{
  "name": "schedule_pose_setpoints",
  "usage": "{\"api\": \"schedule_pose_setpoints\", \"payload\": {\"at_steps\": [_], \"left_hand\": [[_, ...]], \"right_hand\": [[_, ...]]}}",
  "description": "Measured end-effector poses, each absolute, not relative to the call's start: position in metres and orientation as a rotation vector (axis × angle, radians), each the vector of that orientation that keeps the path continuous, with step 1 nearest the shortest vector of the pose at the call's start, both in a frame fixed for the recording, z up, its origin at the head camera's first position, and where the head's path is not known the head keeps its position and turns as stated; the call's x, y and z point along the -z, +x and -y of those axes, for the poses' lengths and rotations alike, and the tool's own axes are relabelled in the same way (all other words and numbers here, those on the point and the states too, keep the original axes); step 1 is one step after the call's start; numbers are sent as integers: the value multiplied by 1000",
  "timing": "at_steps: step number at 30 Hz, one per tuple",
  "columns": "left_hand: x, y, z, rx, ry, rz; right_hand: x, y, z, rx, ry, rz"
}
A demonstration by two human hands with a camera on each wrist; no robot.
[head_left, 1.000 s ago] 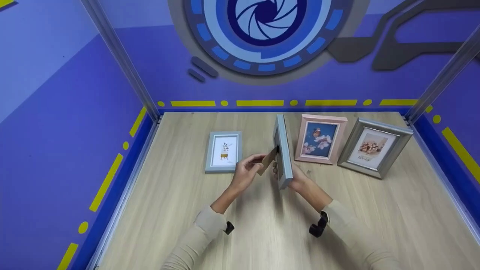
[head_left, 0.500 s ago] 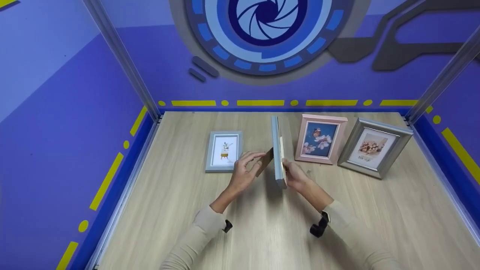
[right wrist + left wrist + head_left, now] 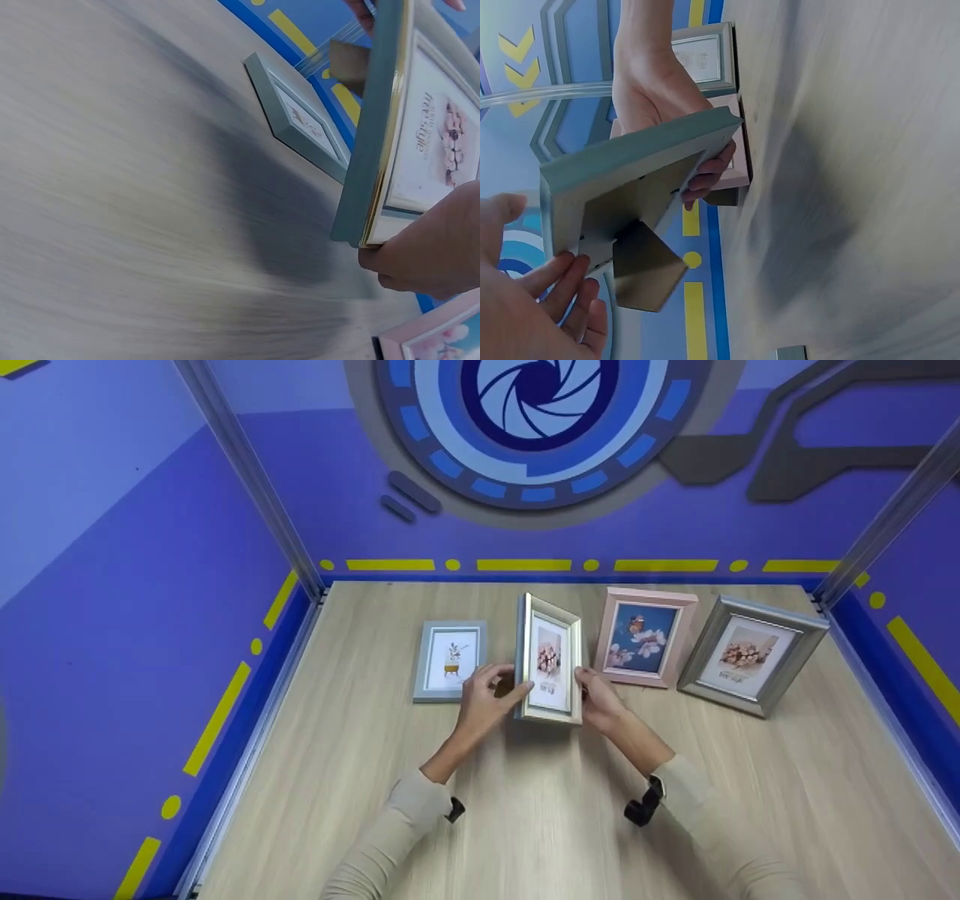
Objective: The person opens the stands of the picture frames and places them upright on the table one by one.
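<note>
A silver-gold picture frame [image 3: 550, 660] with a print of pink flowers is held tilted above the table between both hands. My left hand [image 3: 482, 701] holds its left edge, the thumb at the front and the fingers behind. At the opposite edge my right hand [image 3: 604, 706] grips it, with fingers reaching round to the back in the left wrist view. That view also shows the frame's grey-green side and its brown stand leg [image 3: 649, 271] folded out from the back. Behind my left hand is a light blue frame [image 3: 450, 660] with a plant print.
A pink frame [image 3: 610, 641] with a blossom picture stands just right of the held one. Further right is a larger grey-silver frame [image 3: 697, 660], leaning back. The wooden table [image 3: 555, 825] meets a blue-purple wall [image 3: 495, 540] at its back.
The held frame has turned from edge-on, so its printed front now faces the head camera, and it has shifted slightly left. My left hand has gone from the stand leg to the frame's edge.
</note>
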State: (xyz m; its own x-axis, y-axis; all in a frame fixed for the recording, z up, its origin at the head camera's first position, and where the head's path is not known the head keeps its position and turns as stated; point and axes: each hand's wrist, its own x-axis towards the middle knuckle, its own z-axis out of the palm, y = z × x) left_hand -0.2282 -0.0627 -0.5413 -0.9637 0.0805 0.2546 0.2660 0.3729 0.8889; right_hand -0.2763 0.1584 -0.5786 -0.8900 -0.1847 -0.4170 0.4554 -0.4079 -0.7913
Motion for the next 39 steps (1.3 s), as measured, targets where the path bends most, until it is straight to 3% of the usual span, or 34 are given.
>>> {"api": "schedule_pose_setpoints", "payload": {"at_steps": [6,13,39], "left_hand": [[552,-238,74,1546,-287,2534],[574,-249,82,1424,-250,2462],[611,-323,38,1302,-11,2415]], "right_hand": [[572,-286,-168,2239,370,-1666],[572,-293,-166,2090,167,-2194],[566,-311,-167,2002,-60,-2314]]}}
